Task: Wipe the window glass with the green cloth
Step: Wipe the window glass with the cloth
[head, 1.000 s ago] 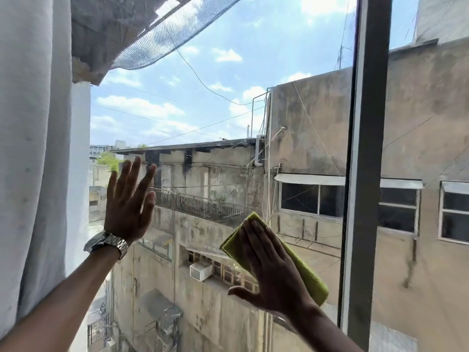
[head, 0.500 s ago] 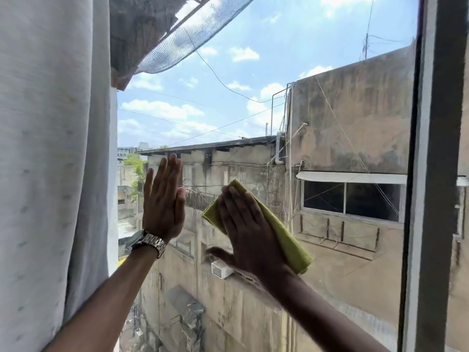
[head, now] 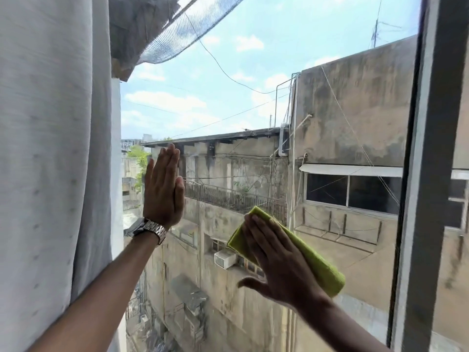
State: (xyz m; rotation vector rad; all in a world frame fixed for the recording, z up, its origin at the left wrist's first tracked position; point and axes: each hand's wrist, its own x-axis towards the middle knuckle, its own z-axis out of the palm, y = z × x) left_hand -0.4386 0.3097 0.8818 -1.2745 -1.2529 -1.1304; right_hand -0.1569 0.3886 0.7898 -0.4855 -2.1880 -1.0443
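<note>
Pressing cloth (head: 299,252) flat to glass (head: 253,72), low and right of centre, under right hand (head: 279,265): fingers spread, nothing pinched, just palm pressure. Best done with even, overlapping strokes, keeping cloth folded flat. Left hand (head: 162,189) flat and open on pane, upright, holding nothing, well apart from cloth. Curtain (head: 50,161) crowds left edge; frame (head: 426,174) bounds right, so strokes likely stop short there.

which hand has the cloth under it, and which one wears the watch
The right hand presses the green cloth flat against the window glass. The left hand, bare-palmed on the glass beside the curtain, wears the metal watch.
</note>
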